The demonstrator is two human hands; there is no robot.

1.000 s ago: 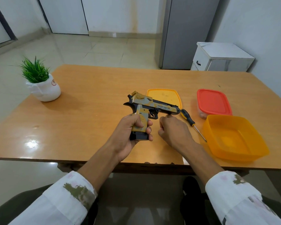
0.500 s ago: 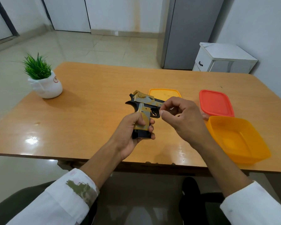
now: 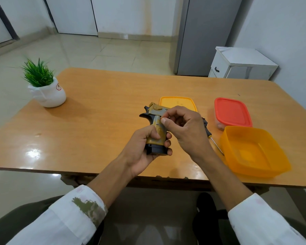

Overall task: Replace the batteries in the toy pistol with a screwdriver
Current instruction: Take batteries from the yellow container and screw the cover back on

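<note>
Two white sleeves are closest to me, and past them are both my hands, over the near edge of the table (image 3: 99, 106).

My left hand (image 3: 143, 151) is wrapped round the handle of the toy pistol (image 3: 156, 123) and holds it up off the table, with the nose pointing away to the right. My right hand (image 3: 187, 131) is curled up just beside it. Its thumb and first finger are pressed close together where the handle meets the top. I cannot tell if they pinch a bit of the pistol, or something tiny, or nothing.

I think I am at the start, looking for the little door that hides the batteries. The screwdriver (image 3: 216, 145) lies on the table just behind my right hand (nobody is holding it). I see no batteries out.

Next, I think I have to find the screw, turn that side up, and hold the pistol steady with my left hand. My right hand then has to pick up the screwdriver.

Right of the screwdriver is an orange tub (image 3: 254, 152) with nothing in it, a good spot for a small screw. Farther back are a box with a red lid (image 3: 232, 112) and a flat orange lid (image 3: 177, 101). Far off on the left corner sits a little green plant in a white pot (image 3: 49, 94).
</note>
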